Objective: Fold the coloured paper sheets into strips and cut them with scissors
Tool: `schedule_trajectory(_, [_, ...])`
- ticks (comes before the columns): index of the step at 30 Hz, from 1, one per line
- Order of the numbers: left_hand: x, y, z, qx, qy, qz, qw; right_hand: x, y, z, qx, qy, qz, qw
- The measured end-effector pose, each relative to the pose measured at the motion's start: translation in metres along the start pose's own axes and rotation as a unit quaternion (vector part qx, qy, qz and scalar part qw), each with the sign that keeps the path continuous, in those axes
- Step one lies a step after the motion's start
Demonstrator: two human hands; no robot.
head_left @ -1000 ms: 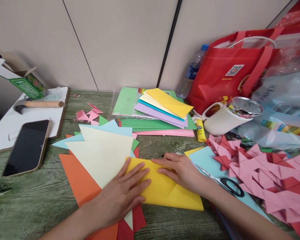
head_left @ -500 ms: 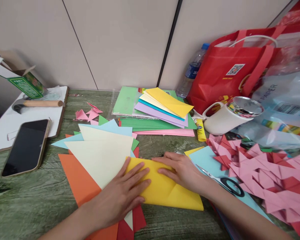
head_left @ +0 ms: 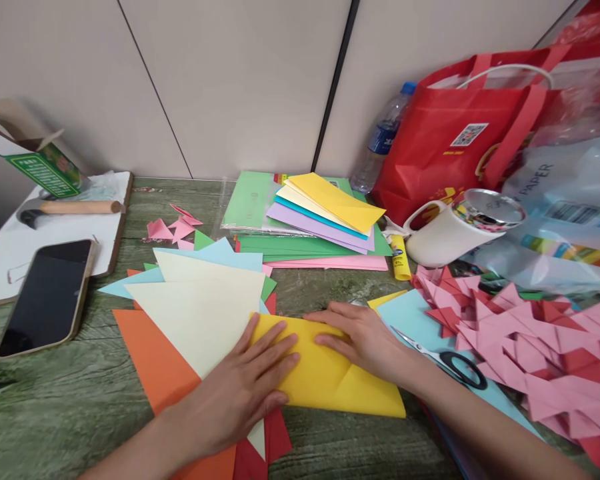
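A folded sheet of yellow paper [head_left: 330, 373] lies flat in front of me, its left end resting over other paper. My left hand [head_left: 250, 380] presses on its left part with the fingers spread. On its upper edge lies my right hand [head_left: 360, 337], fingers stretched out along the fold. Left of the yellow paper, cream paper triangles [head_left: 210, 313] overlap orange [head_left: 155, 353], blue and red pieces. Scissors with black handles [head_left: 450, 363] rest on light blue paper [head_left: 405, 310] beside my right forearm.
Pink and red folded pieces [head_left: 540, 360] pile up at the right. Behind are stacked coloured papers [head_left: 320, 227], a glue stick [head_left: 401, 259], a white mug [head_left: 445, 237], a bottle [head_left: 383, 140] and a red bag [head_left: 430, 147]. A phone [head_left: 47, 293] and a hammer-like tool [head_left: 75, 207] are left.
Both hands stay in nearly the same place on the yellow paper. The whole view has shifted slightly; no object has visibly moved on the table.
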State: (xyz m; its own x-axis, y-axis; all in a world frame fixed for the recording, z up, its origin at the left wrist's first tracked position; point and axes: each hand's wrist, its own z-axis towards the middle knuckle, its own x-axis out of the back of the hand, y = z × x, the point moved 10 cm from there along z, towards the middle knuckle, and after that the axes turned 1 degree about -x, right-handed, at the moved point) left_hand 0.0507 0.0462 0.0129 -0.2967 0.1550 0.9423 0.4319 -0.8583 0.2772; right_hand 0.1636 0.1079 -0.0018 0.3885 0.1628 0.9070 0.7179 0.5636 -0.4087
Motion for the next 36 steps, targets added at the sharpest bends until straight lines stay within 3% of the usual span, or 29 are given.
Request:
schedule_trajectory(15, [-0.006,-0.002,-0.001,0.002,-0.012,0.013,1.0,0.003,-0.001,0.001,-0.007,0.005,0.004,1.0])
schedule_trajectory(19, [-0.008,-0.003,0.001,0.007,-0.021,0.026,0.999,0.013,-0.014,-0.003,0.017,0.043,-0.07,0.996])
schedule_trajectory(22, [-0.008,-0.003,0.002,0.008,-0.027,0.032,0.999,0.018,-0.036,-0.019,0.051,0.075,-0.137,0.987])
schedule_trajectory(27, [-0.003,0.0,0.003,0.002,-0.022,0.049,0.999,0.015,-0.063,-0.064,0.078,0.104,-0.157,0.979])
schedule_trajectory(31, [-0.002,0.004,0.01,-0.009,-0.036,0.084,0.996,0.001,-0.058,-0.087,0.042,0.071,-0.157,0.984])
schedule_trajectory(36, [0.0,0.007,0.025,0.009,-0.021,0.15,0.988,-0.006,-0.054,-0.092,0.038,0.038,-0.14,0.989])
